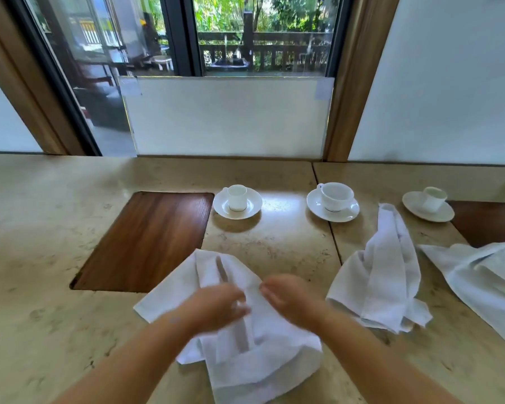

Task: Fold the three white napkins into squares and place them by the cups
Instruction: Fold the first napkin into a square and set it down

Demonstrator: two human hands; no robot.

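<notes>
left hand (216, 304) and right hand (289, 298) close together, fingers curled, blurred

Three crumpled white napkins (245, 345) (385, 272) (484, 281) lie before three cups (236, 197) (336, 195) (434, 198).

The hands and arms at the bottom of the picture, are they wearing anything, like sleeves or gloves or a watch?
No gloves and no sleeves show: the left hand and the right hand are bare, and both forearms are bare right down to the picture's edge. No watch, bracelet or ring can be made out, though the hands are a bit blurry, so something tiny could be missed.
</notes>
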